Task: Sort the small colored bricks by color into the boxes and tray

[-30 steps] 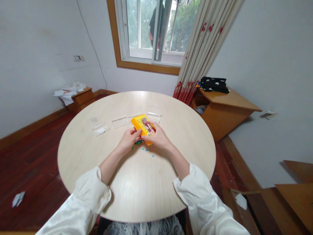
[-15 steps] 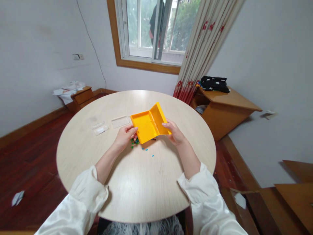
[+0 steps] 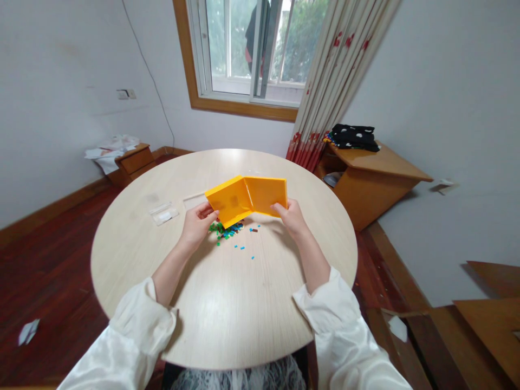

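Note:
A yellow hinged box [image 3: 231,201] is held unfolded above the middle of the round table [image 3: 239,303]. My left hand [image 3: 197,223] grips its left edge between thumb and fingers. On the right side, my right hand [image 3: 291,216] holds the other panel, thumb on its face. Below the box, small green and blue pieces [image 3: 227,231] lie in a pile, partly hidden by the box. A few blue bits [image 3: 242,248] and a small brown piece [image 3: 254,231] lie apart from the pile.
A clear flat tray [image 3: 192,201] lies partly behind my left hand. Left of it is another clear case [image 3: 163,213]. Beyond the table stand a low wooden cabinet [image 3: 357,189] with folded black cloth [image 3: 354,137] on the right and a small drawer unit [image 3: 136,161] on the left.
The yellow box has turned and tilted in my hands, its right panel swung outward. It uncovers more of the pile of pieces. My right hand has moved slightly right, my left hand slightly left.

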Motion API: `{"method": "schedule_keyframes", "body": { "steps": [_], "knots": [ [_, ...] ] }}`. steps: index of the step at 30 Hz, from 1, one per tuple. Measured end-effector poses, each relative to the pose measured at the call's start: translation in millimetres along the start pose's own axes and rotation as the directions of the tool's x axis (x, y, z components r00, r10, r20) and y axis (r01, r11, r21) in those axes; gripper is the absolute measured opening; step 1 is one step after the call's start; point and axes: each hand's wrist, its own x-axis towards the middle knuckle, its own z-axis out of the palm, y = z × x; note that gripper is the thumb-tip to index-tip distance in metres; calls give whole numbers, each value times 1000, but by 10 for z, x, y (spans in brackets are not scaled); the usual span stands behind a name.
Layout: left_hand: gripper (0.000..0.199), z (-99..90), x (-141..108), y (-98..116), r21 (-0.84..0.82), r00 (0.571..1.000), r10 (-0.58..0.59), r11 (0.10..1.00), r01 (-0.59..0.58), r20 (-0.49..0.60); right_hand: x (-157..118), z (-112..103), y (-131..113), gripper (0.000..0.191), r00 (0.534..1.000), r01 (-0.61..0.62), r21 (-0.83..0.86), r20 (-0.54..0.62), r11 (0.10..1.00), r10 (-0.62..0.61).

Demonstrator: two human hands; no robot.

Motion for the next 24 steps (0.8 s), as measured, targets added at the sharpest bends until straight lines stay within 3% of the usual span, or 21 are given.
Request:
{"method": "schedule_keyframes", "body": {
  "steps": [12,16,24],
  "knots": [
    [27,-57,27,-62,113,992,120,987,-117,-28,87,65,343,13,974,216,-124,-43,968,-223],
    [26,-78,16,-31,125,986,160,980,-155,-35,85,20,323,17,946,323,-140,49,936,-319],
    [32,-96,-22,68,81,979,203,976,-200,-31,107,8,301,14,953,303,-88,49,949,-300]
  ]
}}
